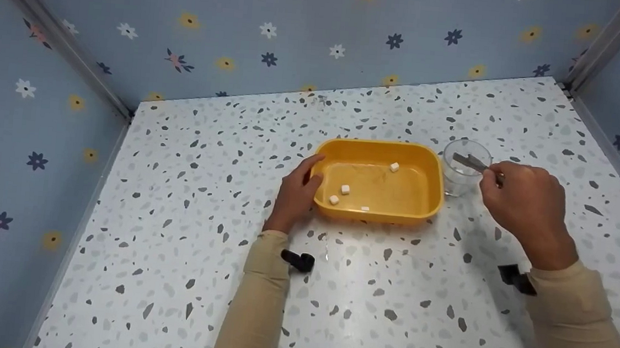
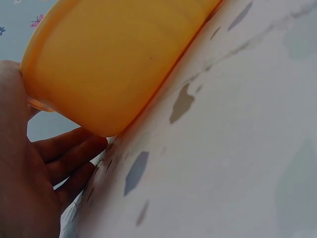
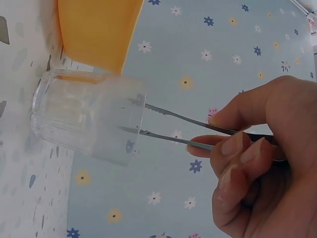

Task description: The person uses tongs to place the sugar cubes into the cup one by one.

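A yellow plastic tub (image 1: 376, 216) stands on the table with several small white cubes (image 1: 345, 189) in it. My left hand (image 1: 292, 197) grips the tub's left end, its thumb at the rim; in the left wrist view other fingers (image 2: 67, 151) lie by the tub's lower corner. My right hand (image 1: 526, 205) pinches metal tweezers (image 3: 183, 119) between thumb and fingers. Their two tips are spread apart inside the mouth of a clear glass (image 3: 94, 116), with nothing visible between them. Something pale shows low in the glass, too blurred to name.
The glass stands upright close to the tub's right end. Beneath them is a white speckled tabletop (image 1: 175, 196). Blue flowered panels (image 1: 310, 35) rise along its back and sides. Black wrist mounts (image 1: 298, 261) sit at both sleeves.
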`<state>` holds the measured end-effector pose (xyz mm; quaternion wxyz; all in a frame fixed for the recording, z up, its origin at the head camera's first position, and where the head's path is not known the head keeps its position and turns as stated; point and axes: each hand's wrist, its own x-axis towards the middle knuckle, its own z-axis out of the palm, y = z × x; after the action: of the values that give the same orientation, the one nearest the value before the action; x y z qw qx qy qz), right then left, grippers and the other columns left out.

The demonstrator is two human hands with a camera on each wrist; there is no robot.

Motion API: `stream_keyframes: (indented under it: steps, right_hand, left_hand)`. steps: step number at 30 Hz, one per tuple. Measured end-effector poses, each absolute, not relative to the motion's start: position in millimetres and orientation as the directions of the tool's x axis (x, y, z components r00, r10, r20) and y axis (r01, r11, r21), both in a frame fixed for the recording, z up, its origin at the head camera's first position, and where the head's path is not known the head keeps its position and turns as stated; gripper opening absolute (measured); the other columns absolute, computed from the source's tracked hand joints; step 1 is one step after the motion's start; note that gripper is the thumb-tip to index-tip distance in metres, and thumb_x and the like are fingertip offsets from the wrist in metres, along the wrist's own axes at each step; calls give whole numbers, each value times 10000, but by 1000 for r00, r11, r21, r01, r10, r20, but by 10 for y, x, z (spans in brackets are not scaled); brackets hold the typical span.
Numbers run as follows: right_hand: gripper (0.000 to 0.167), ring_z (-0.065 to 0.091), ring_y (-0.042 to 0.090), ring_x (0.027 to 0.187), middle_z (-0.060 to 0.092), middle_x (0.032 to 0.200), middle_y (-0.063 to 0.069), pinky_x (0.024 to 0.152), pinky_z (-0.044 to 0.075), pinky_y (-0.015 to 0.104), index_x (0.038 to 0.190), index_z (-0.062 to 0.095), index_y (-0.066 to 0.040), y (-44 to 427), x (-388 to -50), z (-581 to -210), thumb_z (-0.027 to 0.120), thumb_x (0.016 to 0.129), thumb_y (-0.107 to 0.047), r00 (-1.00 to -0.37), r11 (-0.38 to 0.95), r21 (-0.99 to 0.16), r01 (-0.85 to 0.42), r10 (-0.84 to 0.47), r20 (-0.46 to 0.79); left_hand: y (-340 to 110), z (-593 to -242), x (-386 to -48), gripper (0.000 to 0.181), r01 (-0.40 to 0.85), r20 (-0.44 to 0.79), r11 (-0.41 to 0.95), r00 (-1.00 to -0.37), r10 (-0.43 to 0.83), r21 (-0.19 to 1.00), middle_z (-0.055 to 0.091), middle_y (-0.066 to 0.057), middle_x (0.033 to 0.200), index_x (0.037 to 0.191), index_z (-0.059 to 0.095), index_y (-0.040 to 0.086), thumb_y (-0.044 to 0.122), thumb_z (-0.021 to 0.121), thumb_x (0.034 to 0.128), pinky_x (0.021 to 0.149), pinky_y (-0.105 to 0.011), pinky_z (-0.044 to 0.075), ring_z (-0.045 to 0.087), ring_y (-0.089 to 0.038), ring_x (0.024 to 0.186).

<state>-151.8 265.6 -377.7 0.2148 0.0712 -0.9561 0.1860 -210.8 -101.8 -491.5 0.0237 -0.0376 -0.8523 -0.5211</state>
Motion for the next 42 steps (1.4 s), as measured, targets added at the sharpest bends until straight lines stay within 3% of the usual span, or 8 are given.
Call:
stream_keyframes:
  steps: [17,33,42]
  right_hand:
    - [257,501,256,495,681,699,149,435,328,369,896,765,53,2573,-1467,-3755,566,910,-110,-834,903,-311,-296,-85,546]
    - [218,538,233,529,704,740,130,453,378,369,940,762,51,2389,-1442,-3874,626,905,-114,-832,873,-335,-356,-133,539]
    - [189,563,216,557,682,714,68,465,415,383,924,777,-10,2221,-1431,-3937,632,908,-129,-830,857,-330,-396,-180,529]
  left_hand:
    - [-1024,-4914,-2106,428,95,84,437,-995,46,894,532,66,1440,1441,526,330,312,508,1014,1028,-317,429,543,-87,1188]
    - [-1030,-4929,-2099,432,91,77,429,-996,49,899,522,71,1454,1446,522,336,284,512,1017,1051,-323,411,531,-91,1217]
    - [-1026,-4915,-2096,423,89,76,446,-996,46,891,515,71,1459,1436,529,339,299,508,1015,1064,-327,401,514,-79,1238]
